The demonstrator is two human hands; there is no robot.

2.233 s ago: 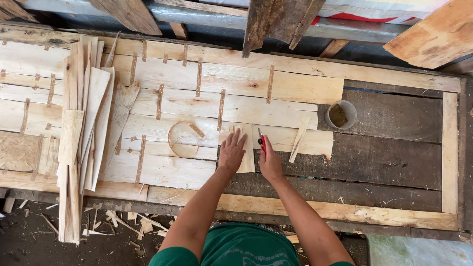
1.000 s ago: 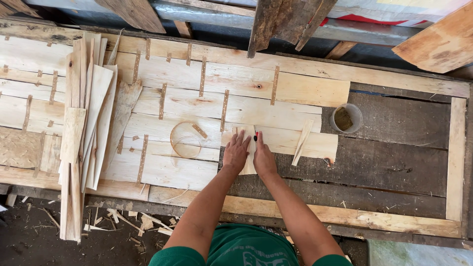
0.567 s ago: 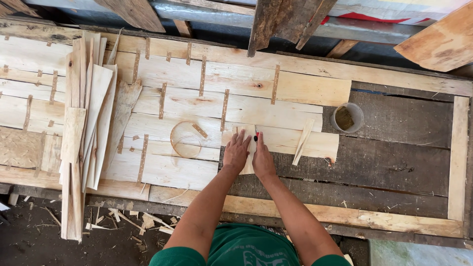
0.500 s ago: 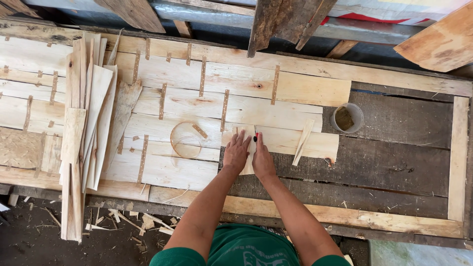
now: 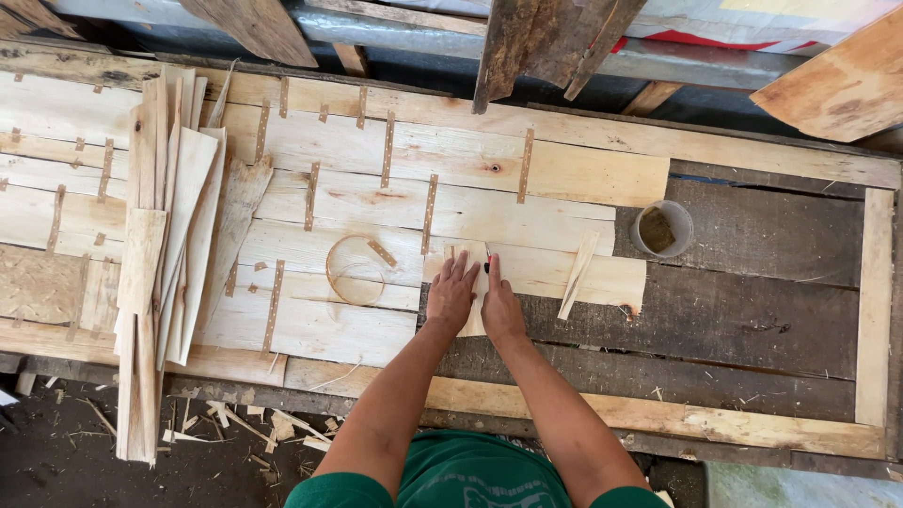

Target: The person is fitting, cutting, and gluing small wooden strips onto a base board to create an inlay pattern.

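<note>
My left hand (image 5: 453,293) lies flat with fingers spread on a narrow pale wood strip (image 5: 469,256) that stands crosswise on the joined veneer sheets (image 5: 376,198). My right hand (image 5: 499,303) presses right beside it on the same strip. Its fingers pinch a small thin dark tool (image 5: 487,265) at the strip's right edge; what the tool is I cannot tell. Both hands touch each other near the sheet's lower edge.
A thin coiled ring of tape (image 5: 356,270) lies left of my hands. A loose sliver (image 5: 576,276) and a small round cup (image 5: 661,229) are to the right. Stacked slats (image 5: 160,235) cover the left side. Scraps (image 5: 235,423) litter the ground below the dark workbench (image 5: 752,320).
My right hand slid left until it rests against my left hand on the strip. In the last second both hands have hardly moved.
</note>
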